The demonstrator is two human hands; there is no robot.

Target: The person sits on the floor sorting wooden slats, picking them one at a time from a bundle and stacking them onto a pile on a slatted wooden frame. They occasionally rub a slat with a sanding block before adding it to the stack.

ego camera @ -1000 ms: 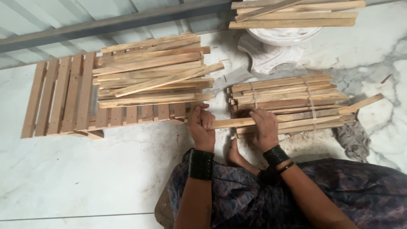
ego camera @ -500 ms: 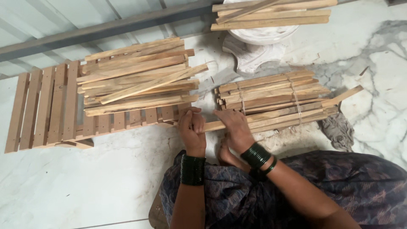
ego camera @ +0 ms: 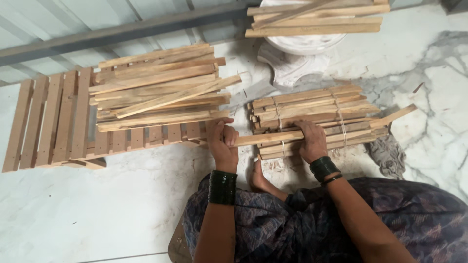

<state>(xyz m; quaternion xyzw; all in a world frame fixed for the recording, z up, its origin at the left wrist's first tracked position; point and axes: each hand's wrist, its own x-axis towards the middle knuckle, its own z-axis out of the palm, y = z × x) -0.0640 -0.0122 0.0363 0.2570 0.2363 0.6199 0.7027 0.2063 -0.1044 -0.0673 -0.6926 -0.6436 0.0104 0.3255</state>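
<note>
A slatted pallet lies far left of the tied bundle, loose slats piled on it. Left hand wraps one end of a long slat; right hand presses that slat onto the bundle's near edge.

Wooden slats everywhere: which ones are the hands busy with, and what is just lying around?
In hand:
left hand
right hand
long slat
tied bundle

Lying about:
loose slat pile
slatted rack
grey rag
slats on white pedestal
</note>
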